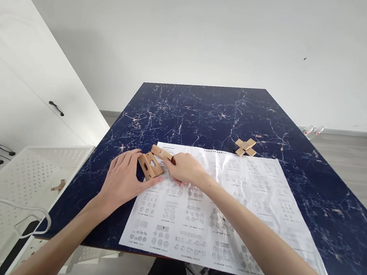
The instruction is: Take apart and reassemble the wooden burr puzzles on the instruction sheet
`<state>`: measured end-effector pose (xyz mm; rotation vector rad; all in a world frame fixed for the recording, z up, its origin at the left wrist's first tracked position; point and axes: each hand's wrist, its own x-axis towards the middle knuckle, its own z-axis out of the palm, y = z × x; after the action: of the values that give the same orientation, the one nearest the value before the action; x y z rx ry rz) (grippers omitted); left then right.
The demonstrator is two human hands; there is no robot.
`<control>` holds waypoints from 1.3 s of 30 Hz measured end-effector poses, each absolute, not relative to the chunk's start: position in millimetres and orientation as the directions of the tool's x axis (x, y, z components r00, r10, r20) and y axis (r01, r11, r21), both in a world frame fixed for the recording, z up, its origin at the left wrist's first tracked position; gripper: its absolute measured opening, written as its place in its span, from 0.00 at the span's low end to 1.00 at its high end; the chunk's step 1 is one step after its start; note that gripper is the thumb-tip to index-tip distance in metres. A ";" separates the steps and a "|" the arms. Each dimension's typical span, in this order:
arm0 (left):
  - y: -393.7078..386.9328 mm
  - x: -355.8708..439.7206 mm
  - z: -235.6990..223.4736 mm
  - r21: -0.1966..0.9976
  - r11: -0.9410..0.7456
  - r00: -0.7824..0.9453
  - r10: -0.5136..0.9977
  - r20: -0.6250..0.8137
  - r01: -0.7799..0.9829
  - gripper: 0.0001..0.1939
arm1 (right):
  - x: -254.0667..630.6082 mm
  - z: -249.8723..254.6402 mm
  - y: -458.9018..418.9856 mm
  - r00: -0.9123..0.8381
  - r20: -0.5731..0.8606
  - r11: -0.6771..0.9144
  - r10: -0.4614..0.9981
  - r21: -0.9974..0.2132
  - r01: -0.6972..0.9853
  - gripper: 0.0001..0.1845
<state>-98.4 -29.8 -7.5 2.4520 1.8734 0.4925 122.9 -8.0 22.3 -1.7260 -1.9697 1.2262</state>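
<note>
We are holding wooden blocks (pixel 155 165) in our left hand (pixel 123 175), at the left edge of the printed sheet (pixel 207 194), while our right hand (pixel 188 168) is pinching a slim wooden piece (pixel 161 152) beside them. A wooden cross (pixel 246 146) is lying by the sheet's far edge on the blue counter (pixel 191 113).

Left hand (pixel 124 175) steadies a slotted block (pixel 150 166), marked 2, between thumb and fingers. Right hand (pixel 184 168) grips 1 bar (pixel 162 153) close against it; contact not confirmed. Creased printed sheet (pixel 207 194) lies on a blue table (pixel 187 114), 1 wooden cross (pixel 245 147) at its far edge. Left side: perforated basket (pixel 1 181), 1 wooden piece (pixel 58 185) inside; white cabinet (pixel 21 66), 3 black handles (pixel 56 108).
</note>
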 end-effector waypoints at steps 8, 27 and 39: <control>-33.7 -99.5 -9.5 0.244 -0.238 0.182 0.956 0.232 0.940 0.47 | 121.6 22.6 -6.8 -0.255 -0.320 -0.004 0.912 -0.631 0.776 0.23; -16.9 -82.7 -21.2 0.160 -0.261 0.215 0.941 0.260 0.952 0.51 | 158.1 19.1 -39.1 -0.263 -0.013 0.149 0.965 -0.798 0.585 0.21; -17.6 -51.9 -1.1 0.228 -0.653 0.564 0.747 0.351 0.723 0.31 | 256.2 16.2 -41.9 0.181 0.411 0.060 0.893 -0.509 0.859 0.14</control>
<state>-51.9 -17.6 -1.1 2.7261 1.2825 0.6550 256.2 -41.9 16.2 -1.7758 -1.6581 0.0642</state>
